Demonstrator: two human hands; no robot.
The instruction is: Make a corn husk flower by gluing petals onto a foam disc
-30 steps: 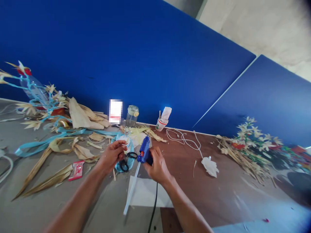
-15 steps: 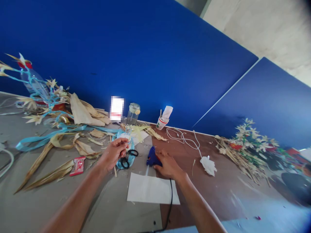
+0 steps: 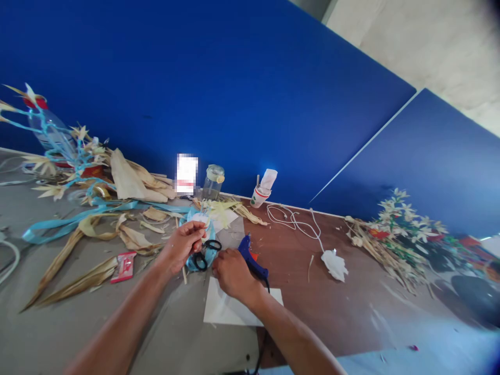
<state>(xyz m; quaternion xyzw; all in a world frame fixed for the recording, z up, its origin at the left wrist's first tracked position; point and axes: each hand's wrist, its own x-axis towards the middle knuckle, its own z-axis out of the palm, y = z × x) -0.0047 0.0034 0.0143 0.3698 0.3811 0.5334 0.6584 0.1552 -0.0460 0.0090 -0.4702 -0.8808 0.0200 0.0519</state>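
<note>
No wording can be made out on a cluttered worktable: pale print on a red sachet (image 3: 123, 267) is too small to read, a green emblem marks a red-rimmed white paper cup (image 3: 258, 198) at the blue partition, and pixelation hides any lettering on a white panel (image 3: 187, 172) with a pink band.

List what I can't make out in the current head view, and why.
All in the head view:
What the left hand pinches, if anything: too small, covered by fingers.
Whether the right hand holds anything: hidden beneath it.
Parts of the white rectangular paper sheet and thin black cable: covered by the right forearm.
Content of the bright white rectangle: pixelated.
Dark rounded object, far right: blurred.
</note>
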